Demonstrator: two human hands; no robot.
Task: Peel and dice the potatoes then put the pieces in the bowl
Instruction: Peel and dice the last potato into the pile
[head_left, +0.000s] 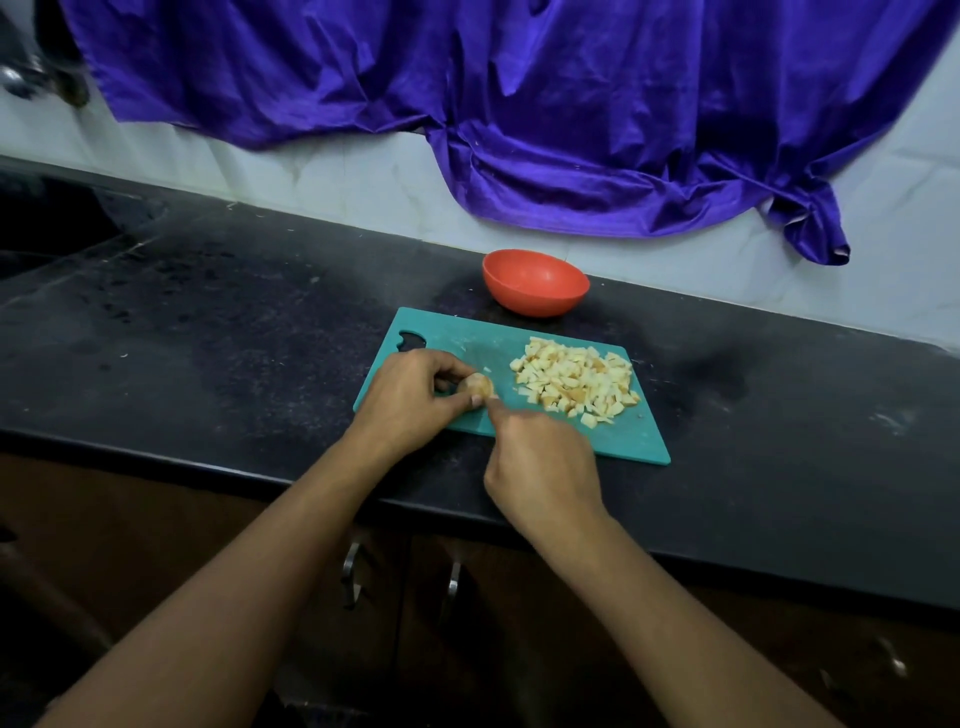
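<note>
My left hand (410, 400) pinched the small, rounded, pale-brown potato piece (479, 385) between curled fingertips and thumb over the left half of the teal plastic cutting board (641, 441). My right hand (540, 467) hung over the board's near edge, fingers curled inward and reaching up to the piece, though I could not tell whether it held anything. The heap of pale diced potato cubes (576, 382) lay on the board's right half, and the round orange-red plastic bowl (535, 283) stood just beyond its far edge.
</note>
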